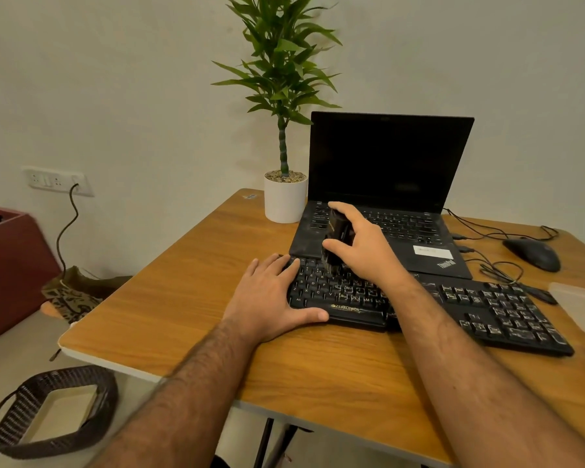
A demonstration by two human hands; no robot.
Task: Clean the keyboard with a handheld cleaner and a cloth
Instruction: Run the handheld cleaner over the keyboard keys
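Your left hand [271,292] lies flat, fingers straight, on the left end of the keyboard [429,304], thumb along its front edge. Your right hand [362,246] grips the black cleaner [339,231] upright, its lower end touching the upper key rows. The keyboard sits on the worktop [183,298], just before the open laptop [385,170]. A mouse [532,254] lies to the right.

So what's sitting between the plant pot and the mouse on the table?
The open laptop sits between the plant pot and the mouse, seen in the head view.
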